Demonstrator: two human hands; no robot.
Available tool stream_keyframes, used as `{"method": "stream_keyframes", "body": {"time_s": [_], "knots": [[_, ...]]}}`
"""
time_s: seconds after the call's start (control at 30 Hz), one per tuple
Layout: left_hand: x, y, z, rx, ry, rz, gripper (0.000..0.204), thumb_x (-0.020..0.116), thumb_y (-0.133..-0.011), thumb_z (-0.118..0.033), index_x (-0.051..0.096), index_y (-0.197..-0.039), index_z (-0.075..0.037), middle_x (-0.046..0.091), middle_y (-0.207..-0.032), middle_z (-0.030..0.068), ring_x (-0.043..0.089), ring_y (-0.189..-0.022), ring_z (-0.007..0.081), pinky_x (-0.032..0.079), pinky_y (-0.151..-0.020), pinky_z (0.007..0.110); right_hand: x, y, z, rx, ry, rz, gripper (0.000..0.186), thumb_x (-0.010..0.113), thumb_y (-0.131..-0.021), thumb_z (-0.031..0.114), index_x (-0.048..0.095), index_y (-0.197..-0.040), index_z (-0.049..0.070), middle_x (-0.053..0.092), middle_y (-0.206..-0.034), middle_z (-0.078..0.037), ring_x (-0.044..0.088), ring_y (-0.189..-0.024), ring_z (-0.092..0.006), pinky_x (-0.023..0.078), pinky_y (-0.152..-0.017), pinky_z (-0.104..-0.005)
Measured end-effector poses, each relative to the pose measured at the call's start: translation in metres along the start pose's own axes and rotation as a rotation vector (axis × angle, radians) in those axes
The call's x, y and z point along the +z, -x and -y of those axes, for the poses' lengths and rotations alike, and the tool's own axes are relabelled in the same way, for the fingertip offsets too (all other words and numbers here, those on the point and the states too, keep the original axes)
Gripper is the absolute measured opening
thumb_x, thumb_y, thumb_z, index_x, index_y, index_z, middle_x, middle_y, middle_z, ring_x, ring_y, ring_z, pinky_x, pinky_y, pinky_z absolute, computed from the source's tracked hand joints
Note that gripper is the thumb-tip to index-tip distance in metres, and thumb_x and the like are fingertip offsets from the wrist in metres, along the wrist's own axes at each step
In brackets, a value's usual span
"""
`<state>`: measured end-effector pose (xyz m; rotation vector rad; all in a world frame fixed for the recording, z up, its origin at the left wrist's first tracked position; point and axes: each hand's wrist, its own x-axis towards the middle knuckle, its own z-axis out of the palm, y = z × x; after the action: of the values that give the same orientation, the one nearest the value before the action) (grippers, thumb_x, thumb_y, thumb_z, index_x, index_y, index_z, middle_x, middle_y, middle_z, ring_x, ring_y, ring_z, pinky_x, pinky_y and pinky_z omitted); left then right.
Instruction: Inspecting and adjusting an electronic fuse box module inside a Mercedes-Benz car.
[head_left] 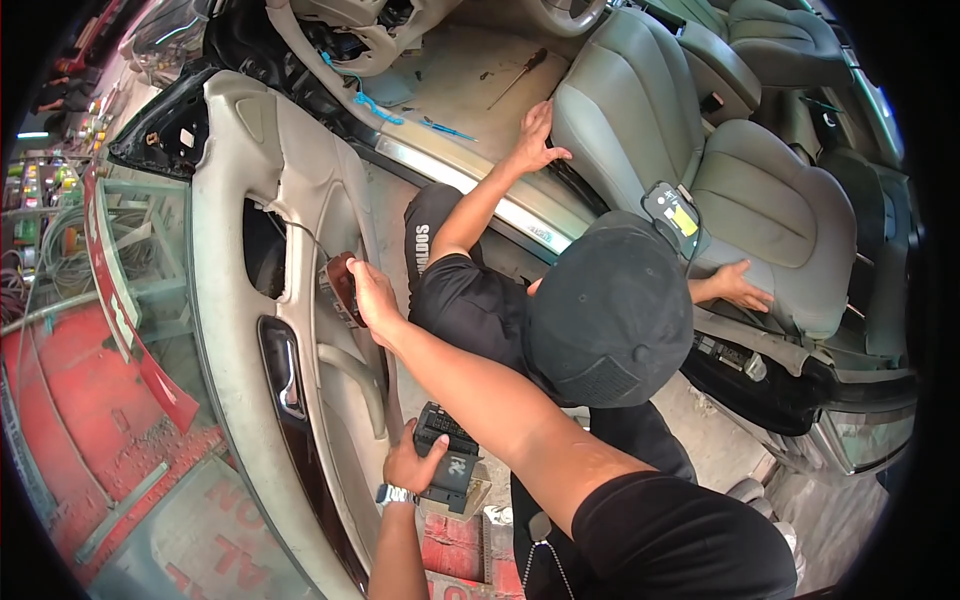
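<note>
Reaching across to the door, my right hand [374, 302] is closed on a brown, glossy switch panel [342, 287]. A thin dark cable [302, 228] runs from near it to the opening in the beige door panel [235, 150]. Lower down, my left hand [408, 464], with a silver watch on the wrist, grips a black boxy plastic module [447, 478] with the thumb on top. The module's exact kind cannot be made out. The door's grab handle [352, 385] lies between my two hands.
A co-worker in a black cap [610, 310] crouches close on the right, hands on the grey car seat [630, 90]. A black device [672, 212] is by the cap. A screwdriver [520, 76] and blue tool [448, 130] lie in the car's footwell. Glass [150, 270] stands left.
</note>
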<state>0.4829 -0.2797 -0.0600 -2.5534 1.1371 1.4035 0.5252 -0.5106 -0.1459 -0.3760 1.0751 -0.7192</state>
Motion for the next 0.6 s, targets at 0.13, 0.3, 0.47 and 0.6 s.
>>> {"method": "stream_keyframes", "body": {"time_s": [0.13,0.3,0.47,0.6], "knots": [[-0.014,-0.021,-0.012,0.007,-0.123,0.162,0.096,0.06,-0.073,-0.072,0.046,-0.133,0.001,0.065,-0.106,0.027,0.063,-0.1,0.0408,0.049,-0.088,0.045,-0.005,0.0,0.002,-0.01,0.025,0.019,0.042,0.049,-0.092,0.043,0.065,-0.089,0.004,0.057,-0.074,-0.003,0.054,-0.07,-0.0144,0.042,-0.065,-0.0309],[-0.032,-0.04,-0.023,0.143,-0.349,0.331,0.091,0.074,-0.061,-0.067,0.055,-0.117,0.002,0.066,-0.101,0.0255,0.064,-0.097,0.0386,0.05,-0.086,0.045,0.003,-0.002,-0.001,0.049,0.033,-0.009,0.044,0.052,-0.089,0.043,0.059,-0.079,0.0,0.056,-0.072,-0.008,0.052,-0.07,-0.0181,0.042,-0.067,-0.0339],[-0.036,-0.073,-0.033,0.404,-0.646,0.438,0.058,0.074,-0.072,-0.049,0.062,-0.1,0.0,0.068,-0.095,0.0216,0.065,-0.094,0.0353,0.05,-0.084,0.043,-0.004,0.001,0.01,0.025,0.098,-0.027,0.045,0.053,-0.088,0.044,0.056,-0.076,0.0,0.053,-0.07,-0.01,0.052,-0.069,-0.0188,0.042,-0.065,-0.0353],[-0.058,-0.088,-0.044,0.419,-0.759,0.506,0.05,0.071,-0.077,-0.042,0.063,-0.104,0.0,0.068,-0.095,0.0184,0.064,-0.095,0.0336,0.05,-0.083,0.043,-0.002,0.01,0.018,0.078,0.133,0.018,0.041,0.05,-0.092,0.043,0.06,-0.083,0.004,0.05,-0.072,-0.003,0.048,-0.068,-0.0133,0.039,-0.062,-0.0307]]}}
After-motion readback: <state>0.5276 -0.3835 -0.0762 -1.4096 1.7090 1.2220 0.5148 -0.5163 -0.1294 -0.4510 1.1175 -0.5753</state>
